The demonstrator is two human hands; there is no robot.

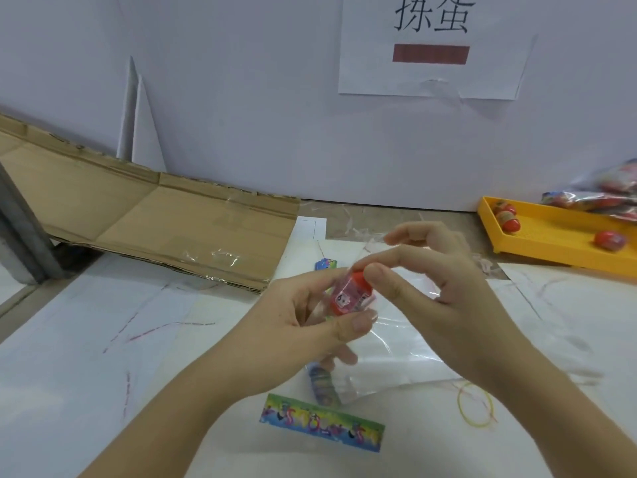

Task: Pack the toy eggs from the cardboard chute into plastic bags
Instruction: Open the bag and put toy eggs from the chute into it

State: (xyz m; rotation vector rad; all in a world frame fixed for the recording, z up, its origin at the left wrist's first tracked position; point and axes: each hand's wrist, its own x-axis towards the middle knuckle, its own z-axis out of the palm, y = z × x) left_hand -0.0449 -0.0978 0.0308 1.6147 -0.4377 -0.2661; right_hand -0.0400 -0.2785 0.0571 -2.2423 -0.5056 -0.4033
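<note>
Single wide-angle view from the head, looking forward and down. Close above the tabletop [69,339], with forearms at the bottom edge. Centres on the toy egg [348,294] between left hand [303,326] and right hand [448,298]. Faces the white wall [241,98]; takes in the cardboard chute [138,215] at left, yellow tray [551,251] at far right.

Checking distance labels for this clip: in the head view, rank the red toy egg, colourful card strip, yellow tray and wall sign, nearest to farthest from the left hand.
1. red toy egg, gripped in the left hand itself.
2. colourful card strip, on the table nearer the person.
3. yellow tray, far right of the table.
4. wall sign, high on the back wall.
</note>
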